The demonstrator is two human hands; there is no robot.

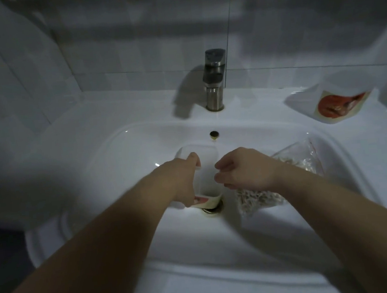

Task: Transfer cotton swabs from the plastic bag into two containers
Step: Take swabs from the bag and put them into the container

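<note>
A clear plastic container (207,166) with a red-and-cream label stands in the white sink basin (123,167), over the drain. My left hand (181,176) grips its left rim and side. My right hand (242,168) hovers just right of the container with its fingers loosely curled; I cannot tell whether it pinches a swab. Under and behind my right wrist the clear plastic bag of cotton swabs (258,196) lies in the basin. A second container (334,99) with the same label lies tilted on the counter at the back right.
A steel tap (214,80) stands at the back of the sink, with the overflow hole (214,134) below it. The gold drain (211,209) shows under the container. Tiled walls close in the back and left. The room is dim.
</note>
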